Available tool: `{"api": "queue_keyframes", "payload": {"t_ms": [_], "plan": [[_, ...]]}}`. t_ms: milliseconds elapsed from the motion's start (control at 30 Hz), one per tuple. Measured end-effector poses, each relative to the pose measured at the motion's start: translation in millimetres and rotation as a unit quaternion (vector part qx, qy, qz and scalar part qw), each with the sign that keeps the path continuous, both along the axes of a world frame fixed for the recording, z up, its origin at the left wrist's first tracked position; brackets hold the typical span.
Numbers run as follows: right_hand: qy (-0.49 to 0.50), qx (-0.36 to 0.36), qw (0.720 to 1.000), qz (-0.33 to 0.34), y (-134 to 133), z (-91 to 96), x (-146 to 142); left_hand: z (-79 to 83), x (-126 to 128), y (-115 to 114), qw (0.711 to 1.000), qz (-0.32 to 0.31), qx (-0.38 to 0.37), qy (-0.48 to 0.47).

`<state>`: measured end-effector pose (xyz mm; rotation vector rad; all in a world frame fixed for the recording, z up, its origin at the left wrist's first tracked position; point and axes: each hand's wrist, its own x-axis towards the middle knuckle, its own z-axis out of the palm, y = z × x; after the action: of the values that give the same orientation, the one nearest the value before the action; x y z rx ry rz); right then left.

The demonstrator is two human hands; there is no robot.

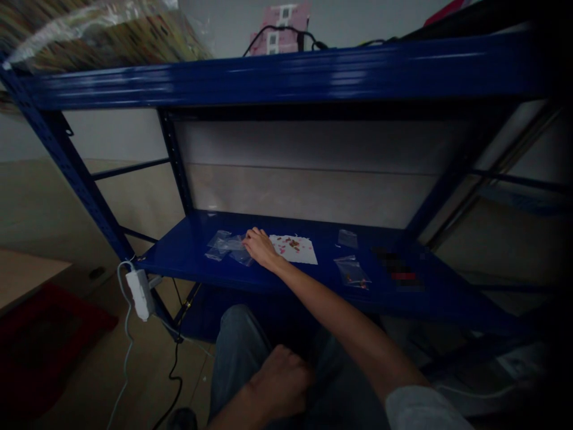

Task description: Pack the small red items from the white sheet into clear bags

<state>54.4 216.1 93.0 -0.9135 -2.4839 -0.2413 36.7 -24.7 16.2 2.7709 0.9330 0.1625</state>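
My right hand (259, 248) lies on the blue steel shelf (188, 254), fingers curled, over the edge of several crumpled clear plastic bags (221, 245). Just right of it is a white paper sheet (298, 249) scattered with small reddish-brown bits. Farther right are a small clear bag (348, 239) and another clear bag (352, 272) with reddish bits in its corner. My left hand (280, 382) is a loose fist, low down on my denim-covered thigh (237, 346), holding nothing visible.
A blue upper shelf beam (268, 77) runs overhead, with a plastic-wrapped package (102, 36) on top. Blue uprights frame the shelf. A white power strip (139, 294) hangs from its left corner with cables. A blurred patch (398, 272) marks the shelf's right side. A red mat (45, 340) lies on the floor.
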Motion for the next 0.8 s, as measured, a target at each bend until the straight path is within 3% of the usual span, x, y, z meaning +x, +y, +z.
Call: {"api": "queue_keyframes", "payload": {"t_ms": [100,233,333,433,567,667,800], "plan": [[0.132,-0.026,0.991,-0.007,-18,10.2,11,5.9,-3,1,0.999,0.045,-0.009,-0.022],[0.298,-0.131,0.945,0.017,-70,13.2,43,4.7,-8,4,0.995,0.091,0.006,-0.046],[0.377,-0.237,0.895,0.001,-125,-0.8,80,2.7,-14,7,0.991,0.098,0.05,-0.079],[0.45,-0.333,0.827,-0.047,-178,-23.8,117,7.8,-19,6,0.976,0.116,0.12,-0.139],[0.5,-0.407,0.756,-0.112,-224,-51.8,149,21.6,-18,3,0.95,0.138,0.165,-0.226],[0.508,-0.427,0.737,-0.128,-236,-62.9,155,27.2,-14,3,0.956,0.111,0.149,-0.228],[0.482,-0.461,0.74,-0.088,-239,-66.9,149,24.3,-10,8,0.977,0.071,0.127,-0.158]]}}
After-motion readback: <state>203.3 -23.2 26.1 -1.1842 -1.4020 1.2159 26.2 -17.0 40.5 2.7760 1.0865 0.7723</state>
